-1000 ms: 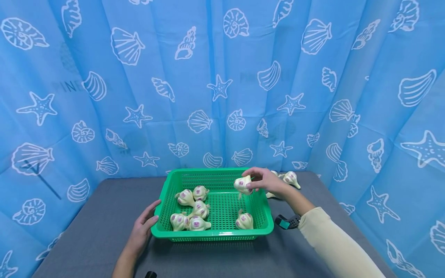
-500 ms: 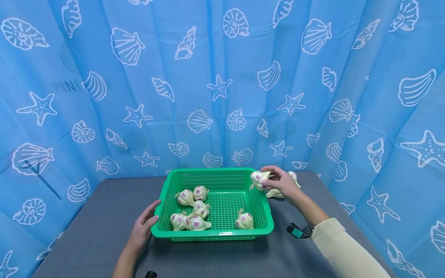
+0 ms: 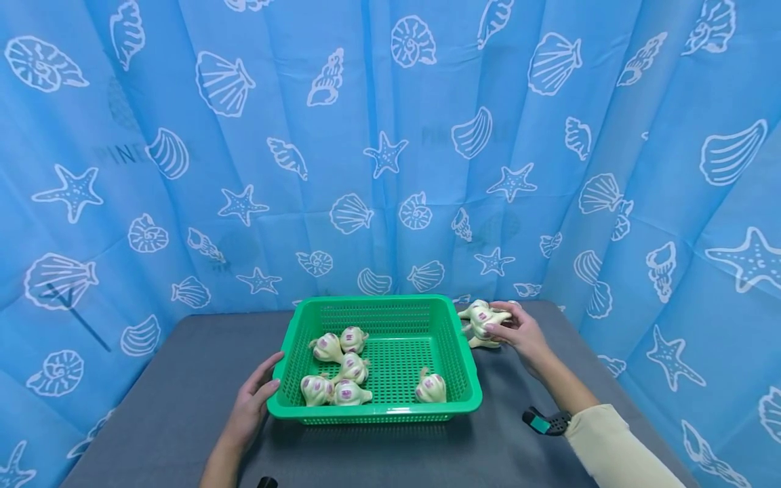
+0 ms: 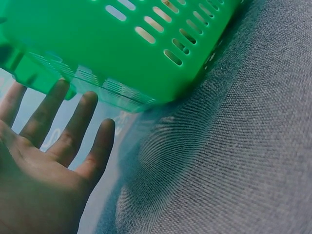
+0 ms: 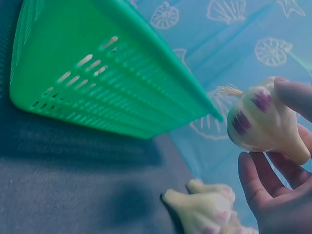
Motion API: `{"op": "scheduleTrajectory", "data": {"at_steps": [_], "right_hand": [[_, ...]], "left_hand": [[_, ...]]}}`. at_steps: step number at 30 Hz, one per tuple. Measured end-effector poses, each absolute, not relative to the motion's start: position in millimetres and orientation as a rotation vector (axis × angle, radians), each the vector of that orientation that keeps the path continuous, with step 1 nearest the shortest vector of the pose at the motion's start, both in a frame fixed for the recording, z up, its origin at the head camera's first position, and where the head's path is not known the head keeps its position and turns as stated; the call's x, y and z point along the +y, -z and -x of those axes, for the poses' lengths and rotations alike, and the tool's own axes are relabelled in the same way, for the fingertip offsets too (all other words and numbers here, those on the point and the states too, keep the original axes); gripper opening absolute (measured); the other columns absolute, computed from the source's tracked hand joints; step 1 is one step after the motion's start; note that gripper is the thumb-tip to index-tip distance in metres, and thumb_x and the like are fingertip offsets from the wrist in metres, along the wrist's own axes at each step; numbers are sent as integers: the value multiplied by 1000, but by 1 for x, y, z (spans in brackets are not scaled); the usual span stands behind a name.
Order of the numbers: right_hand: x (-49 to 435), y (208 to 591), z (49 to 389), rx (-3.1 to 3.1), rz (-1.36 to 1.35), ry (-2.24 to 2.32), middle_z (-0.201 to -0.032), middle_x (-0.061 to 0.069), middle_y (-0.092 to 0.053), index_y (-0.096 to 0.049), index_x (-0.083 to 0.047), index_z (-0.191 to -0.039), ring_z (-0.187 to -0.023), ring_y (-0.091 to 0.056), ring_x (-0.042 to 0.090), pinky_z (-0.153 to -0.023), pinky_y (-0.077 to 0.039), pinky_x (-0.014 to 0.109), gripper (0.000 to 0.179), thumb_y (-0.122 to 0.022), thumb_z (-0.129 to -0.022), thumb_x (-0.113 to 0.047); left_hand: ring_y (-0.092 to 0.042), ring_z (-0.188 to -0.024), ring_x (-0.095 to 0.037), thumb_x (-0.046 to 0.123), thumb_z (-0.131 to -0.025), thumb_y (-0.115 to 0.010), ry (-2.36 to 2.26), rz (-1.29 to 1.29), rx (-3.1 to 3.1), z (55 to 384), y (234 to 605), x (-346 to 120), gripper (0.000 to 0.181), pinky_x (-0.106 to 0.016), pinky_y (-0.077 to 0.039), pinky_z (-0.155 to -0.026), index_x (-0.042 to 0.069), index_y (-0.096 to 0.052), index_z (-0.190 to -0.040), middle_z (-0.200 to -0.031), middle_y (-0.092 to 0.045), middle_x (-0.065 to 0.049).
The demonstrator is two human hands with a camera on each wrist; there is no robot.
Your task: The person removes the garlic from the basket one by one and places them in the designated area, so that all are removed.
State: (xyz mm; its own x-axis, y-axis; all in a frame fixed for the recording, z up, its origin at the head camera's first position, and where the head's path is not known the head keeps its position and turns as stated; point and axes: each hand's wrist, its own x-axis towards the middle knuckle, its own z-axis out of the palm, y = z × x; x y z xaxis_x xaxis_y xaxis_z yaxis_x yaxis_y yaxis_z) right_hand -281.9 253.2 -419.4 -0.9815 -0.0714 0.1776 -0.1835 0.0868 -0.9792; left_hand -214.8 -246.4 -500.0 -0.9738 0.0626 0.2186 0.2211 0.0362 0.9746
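My right hand point(image 3: 525, 335) holds a garlic bulb point(image 5: 263, 117), white with purple patches, between thumb and fingers. In the head view it is just outside the right wall of the green plastic basket point(image 3: 378, 411), raised above other garlic bulbs point(image 5: 207, 209) on the table. My left hand point(image 3: 249, 400) is at the basket's left rim. Its fingers point(image 4: 73, 129) are extended, with the tips right at the basket's edge in the left wrist view. Inside the basket, several garlic bulbs point(image 3: 352, 368) cluster at the left, and a single bulb point(image 3: 431, 388) lies at the front right.
A dark grey cloth point(image 3: 183, 393) covers the table. Blue curtains point(image 3: 378, 190) printed with white shells and starfish hang behind and along both sides. The basket has perforated walls point(image 5: 97, 83). A black strap with a teal patch point(image 3: 545, 423) hangs by the right wrist.
My right hand has carried the garlic bulb rightward from above the basket, past its right rim, to over the bulbs outside. The left hand and basket have stayed in place.
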Motion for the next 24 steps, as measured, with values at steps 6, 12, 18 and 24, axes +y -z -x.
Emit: {"op": "scheduleTrajectory", "data": {"at_steps": [6, 12, 18, 24], "right_hand": [[265, 432, 276, -2179, -119, -2121, -111, 5, -51, -49, -2, -134, -86, -60, 8, -75, -53, 28, 47, -68, -91, -8], [276, 445, 269, -2174, -76, -2118, -110, 5, -52, -37, 11, -138, -85, -64, 8, -79, -53, 31, 56, -65, -93, -6], [286, 459, 265, -2206, 15, -2062, -111, 4, -50, -42, 10, -134, -86, -61, 6, -82, -53, 34, 54, -68, -91, -9], [298, 470, 263, -2240, 74, -2025, -109, -1, -52, -47, 7, -132, -88, -60, 3, -83, -52, 34, 52, -71, -91, -14]], "left_hand": [[-50, -115, 0, 18, -104, -46, 2082, 315, -2176, 214, 500, -246, 50, -23, -47, -86, 5, -32, -151, -148, -31, -25], [-50, -115, 0, 18, -104, -47, 2069, 268, -2192, 215, 499, -245, 50, -23, -48, -86, 6, -34, -150, -148, -33, -24], [-50, -114, 0, 18, -103, -48, 2072, 256, -2200, 214, 499, -245, 50, -23, -48, -86, 7, -34, -150, -148, -33, -24], [-50, -114, 0, 18, -103, -47, 2068, 262, -2202, 214, 499, -245, 49, -22, -47, -86, 7, -34, -150, -148, -33, -25]]}}
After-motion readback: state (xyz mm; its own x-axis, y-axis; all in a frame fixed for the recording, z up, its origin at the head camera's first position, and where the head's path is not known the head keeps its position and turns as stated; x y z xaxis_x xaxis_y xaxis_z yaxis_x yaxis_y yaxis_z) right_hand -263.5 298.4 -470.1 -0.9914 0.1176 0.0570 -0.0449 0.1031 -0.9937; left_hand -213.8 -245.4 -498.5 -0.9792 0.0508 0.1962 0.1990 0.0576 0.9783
